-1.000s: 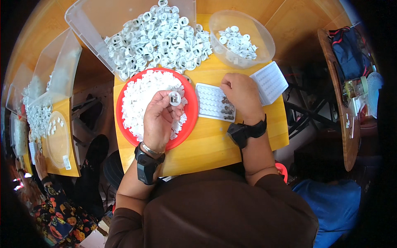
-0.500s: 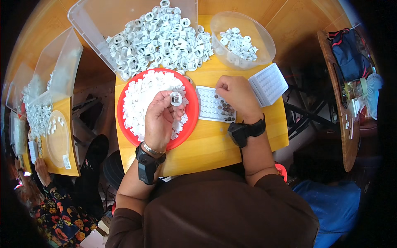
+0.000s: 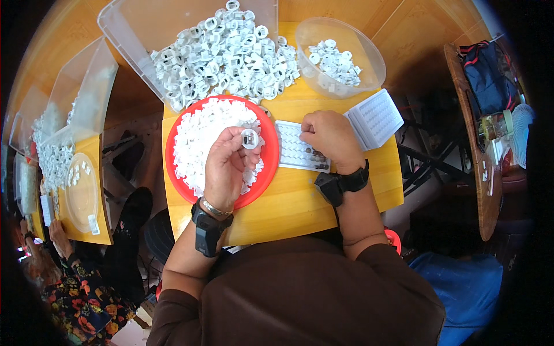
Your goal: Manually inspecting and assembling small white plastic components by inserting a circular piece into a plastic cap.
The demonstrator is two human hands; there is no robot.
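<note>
My left hand pinches a round white plastic part with a dark slot in its middle, above the red round tray. Small white plastic pieces are heaped in that tray. Close to its right side lies a white dimpled tray, with several small dark round pieces at its right end. My right hand is over the dimpled tray, thumb and fingertips drawn together near its surface; whatever they may hold is hidden.
A clear bin behind the red tray spills round white parts onto the yellow table. To its right stands a clear oval tub. Stacked white trays lie at the table's right edge. A co-worker's hand rests at another table, left.
My right hand has shifted slightly down, its fingertips now lower over the dimpled tray. My left hand still holds the round part, turned and moved a little to the right.
</note>
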